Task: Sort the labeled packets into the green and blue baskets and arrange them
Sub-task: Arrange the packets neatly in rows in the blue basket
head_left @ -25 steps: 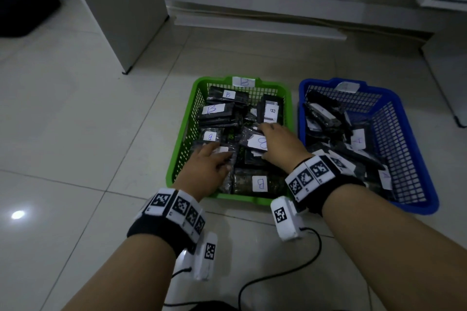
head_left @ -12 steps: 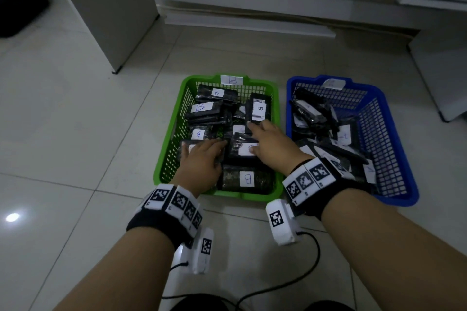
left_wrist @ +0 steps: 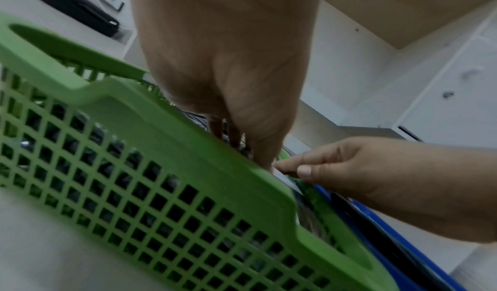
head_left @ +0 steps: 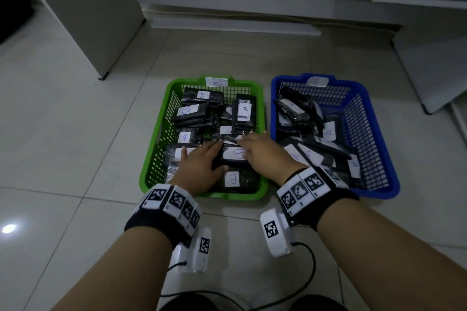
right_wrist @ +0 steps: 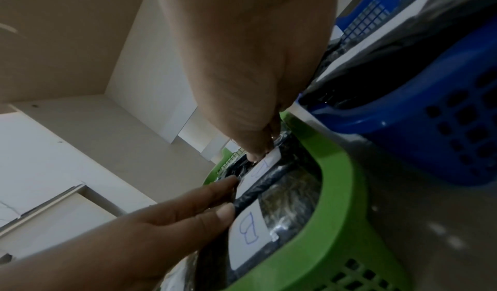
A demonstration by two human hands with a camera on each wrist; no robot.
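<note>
Your left hand (head_left: 202, 166) and right hand (head_left: 262, 153), fingers flat and released, flank a B packet (head_left: 233, 154) in the green basket (head_left: 151, 174); squeezing risks buckling it toward 12 o'clock.

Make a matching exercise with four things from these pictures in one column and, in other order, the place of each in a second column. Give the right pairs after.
Things
1. green basket
2. blue basket
3. left hand
4. black bag

Places
a. on the floor at the far left edge of the head view
b. on the floor, left of the other basket
c. on the floor, right of the other basket
d. on the packets in the near part of the green basket

Pairs: 1-b, 2-c, 3-d, 4-a
</note>
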